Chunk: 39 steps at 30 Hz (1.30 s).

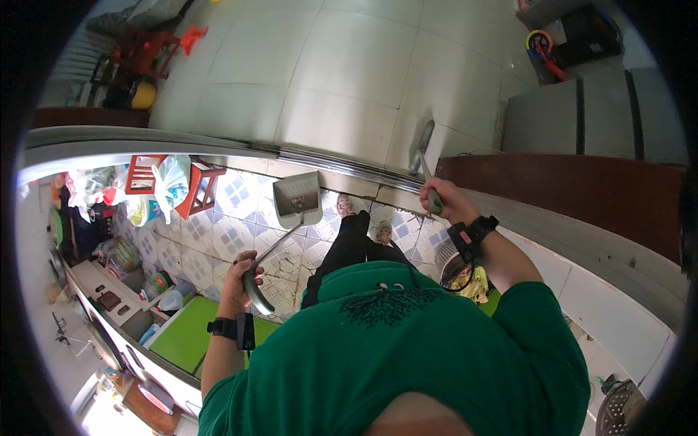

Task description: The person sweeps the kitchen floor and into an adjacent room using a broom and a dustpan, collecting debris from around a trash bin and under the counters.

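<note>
My left hand (241,278) grips the handle of a long-handled dustpan (284,199). The pan's tray rests over the patterned tiles just short of the door threshold, with some debris on its surface. In my right hand (448,201) is the handle of a broom (423,144). Its narrow brush head lies across the sliding-door track, on the pale tiled floor of the far room. My feet stand on the patterned tiles, between the two tools.
A metal door track (338,168) divides the two floors. Red wooden stools (199,188) with plastic bags stand at the left. A waste basket (452,264) sits by my right side. Grey drawers (545,117) and a dark red wooden panel (556,185) edge the right.
</note>
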Each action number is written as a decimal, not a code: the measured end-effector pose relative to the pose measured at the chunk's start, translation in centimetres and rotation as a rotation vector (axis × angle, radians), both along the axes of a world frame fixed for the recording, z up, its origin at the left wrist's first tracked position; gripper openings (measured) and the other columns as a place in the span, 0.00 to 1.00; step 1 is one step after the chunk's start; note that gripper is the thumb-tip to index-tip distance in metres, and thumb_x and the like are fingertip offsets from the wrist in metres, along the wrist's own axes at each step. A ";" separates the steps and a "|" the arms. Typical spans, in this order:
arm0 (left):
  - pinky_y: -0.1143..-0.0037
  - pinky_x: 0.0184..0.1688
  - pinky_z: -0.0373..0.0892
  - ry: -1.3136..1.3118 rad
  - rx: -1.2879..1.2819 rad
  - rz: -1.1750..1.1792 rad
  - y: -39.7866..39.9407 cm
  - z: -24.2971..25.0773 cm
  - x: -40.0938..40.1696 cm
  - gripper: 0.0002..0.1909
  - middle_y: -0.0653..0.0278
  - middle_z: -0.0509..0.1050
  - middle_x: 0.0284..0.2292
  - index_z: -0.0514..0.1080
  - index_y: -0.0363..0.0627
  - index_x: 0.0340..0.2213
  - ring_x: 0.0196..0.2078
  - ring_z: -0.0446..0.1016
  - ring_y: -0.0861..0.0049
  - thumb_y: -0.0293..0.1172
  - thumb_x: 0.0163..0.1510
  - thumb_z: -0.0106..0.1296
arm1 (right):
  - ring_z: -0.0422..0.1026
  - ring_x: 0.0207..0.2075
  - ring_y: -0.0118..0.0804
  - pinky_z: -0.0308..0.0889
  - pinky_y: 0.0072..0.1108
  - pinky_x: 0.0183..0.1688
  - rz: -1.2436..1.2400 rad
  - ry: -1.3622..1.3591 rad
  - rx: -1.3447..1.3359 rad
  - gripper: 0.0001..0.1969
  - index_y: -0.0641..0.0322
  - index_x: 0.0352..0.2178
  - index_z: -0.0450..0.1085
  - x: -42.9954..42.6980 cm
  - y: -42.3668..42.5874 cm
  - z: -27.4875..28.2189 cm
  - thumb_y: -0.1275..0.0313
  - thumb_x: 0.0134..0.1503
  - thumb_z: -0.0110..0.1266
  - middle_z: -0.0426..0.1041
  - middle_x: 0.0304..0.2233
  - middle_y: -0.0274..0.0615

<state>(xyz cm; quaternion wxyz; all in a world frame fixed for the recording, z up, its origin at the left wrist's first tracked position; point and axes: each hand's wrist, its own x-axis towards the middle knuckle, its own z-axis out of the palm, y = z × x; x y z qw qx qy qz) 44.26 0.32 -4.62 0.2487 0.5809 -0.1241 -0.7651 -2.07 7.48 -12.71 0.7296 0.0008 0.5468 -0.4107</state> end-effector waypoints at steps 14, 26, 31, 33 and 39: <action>0.82 0.18 0.63 -0.195 -0.018 -0.363 -4.5 2.8 1.0 0.20 0.64 0.63 0.23 0.61 0.40 0.37 0.20 0.65 0.81 0.21 0.37 0.46 | 0.59 0.18 0.21 0.57 0.12 0.18 -0.488 -0.349 0.106 0.11 0.72 0.29 0.59 -3.5 4.0 2.4 0.71 0.49 0.38 0.56 0.15 0.31; 0.82 0.19 0.62 -0.177 0.018 -0.530 -6.2 5.5 1.9 0.22 0.64 0.62 0.26 0.61 0.42 0.37 0.20 0.63 0.82 0.20 0.34 0.49 | 0.57 0.16 0.23 0.57 0.15 0.19 -0.158 -0.362 0.153 0.08 0.61 0.20 0.57 3.8 -5.0 1.0 0.72 0.51 0.39 0.58 0.15 0.31; 0.82 0.18 0.62 -0.149 0.032 -0.538 -7.7 7.7 1.2 0.22 0.63 0.64 0.26 0.60 0.40 0.37 0.19 0.63 0.82 0.19 0.34 0.48 | 0.57 0.15 0.23 0.56 0.15 0.19 -0.257 -0.489 -0.037 0.07 0.63 0.19 0.57 2.2 -10.8 -2.9 0.73 0.50 0.39 0.57 0.14 0.31; 0.83 0.18 0.62 -0.135 -0.023 -0.488 -8.0 8.4 0.2 0.22 0.63 0.64 0.23 0.60 0.39 0.36 0.20 0.63 0.82 0.20 0.33 0.48 | 0.57 0.15 0.24 0.56 0.15 0.18 -0.309 -0.569 0.004 0.07 0.63 0.19 0.57 1.3 -12.2 -3.1 0.73 0.49 0.40 0.57 0.13 0.31; 0.82 0.18 0.62 -0.098 -0.100 -0.457 -9.6 8.1 -2.5 0.23 0.62 0.64 0.30 0.60 0.39 0.36 0.21 0.64 0.81 0.22 0.32 0.49 | 0.58 0.15 0.26 0.57 0.16 0.18 -0.240 -0.315 0.009 0.06 0.66 0.20 0.58 -2.2 -11.0 0.9 0.73 0.48 0.42 0.59 0.13 0.33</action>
